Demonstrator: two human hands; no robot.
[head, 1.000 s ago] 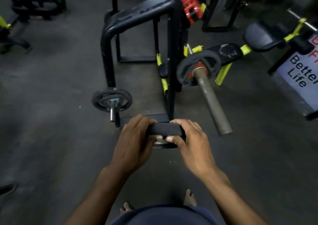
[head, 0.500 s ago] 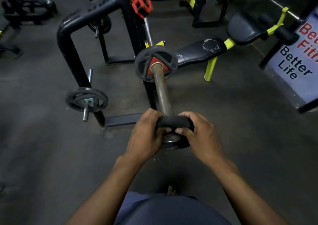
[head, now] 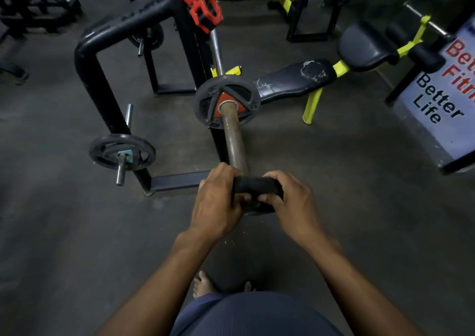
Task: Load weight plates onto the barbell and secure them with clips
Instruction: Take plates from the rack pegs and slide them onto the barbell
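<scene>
Dark gym floor (head: 64, 233) lies below; both hands — left hand (head: 218, 202) and right hand (head: 290, 202) — still grip a small black plate (head: 257, 189), now covering the barbell sleeve (head: 232, 143) end, nearer than a second ago.

Rack (head: 102, 78) and bench (head: 295, 81) on floor (head: 64, 233)

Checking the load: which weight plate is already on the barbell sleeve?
The plate with the red centre, threaded on the barbell sleeve; the others hang on rack pegs or in hand.
</scene>
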